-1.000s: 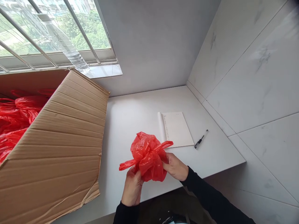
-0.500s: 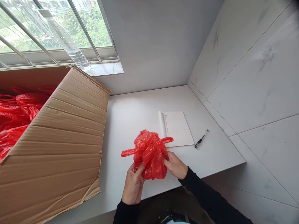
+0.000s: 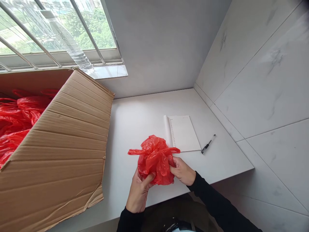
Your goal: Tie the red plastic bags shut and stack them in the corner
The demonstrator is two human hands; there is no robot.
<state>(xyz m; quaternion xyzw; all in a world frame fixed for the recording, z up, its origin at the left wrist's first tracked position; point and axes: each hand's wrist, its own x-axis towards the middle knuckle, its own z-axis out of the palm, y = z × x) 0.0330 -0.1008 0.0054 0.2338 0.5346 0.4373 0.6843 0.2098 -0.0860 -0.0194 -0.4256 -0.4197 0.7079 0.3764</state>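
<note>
A knotted red plastic bag [image 3: 156,159] is between my hands near the front edge of the white table [image 3: 135,116], its two tied ends sticking out left and right. My left hand [image 3: 140,190] grips the bag's lower left side, thumb across its front. On the right side, my right hand [image 3: 181,170] holds it with the thumb in front and the other fingers mostly hidden behind. What the bag contains cannot be made out. Just behind it lies an open notebook [image 3: 184,133] with a blank page showing.
A black pen [image 3: 208,144] lies right of the notebook. At the left stands an open cardboard box [image 3: 65,145] holding red plastic bags [image 3: 26,109]. A water bottle [image 3: 79,58] stands on the windowsill [image 3: 111,71]. Tiled wall at the right.
The bag has turned and tilted slightly, and its tied ends now lie more level. My left thumb has shifted right across the bag's front. My right hand has barely moved.
</note>
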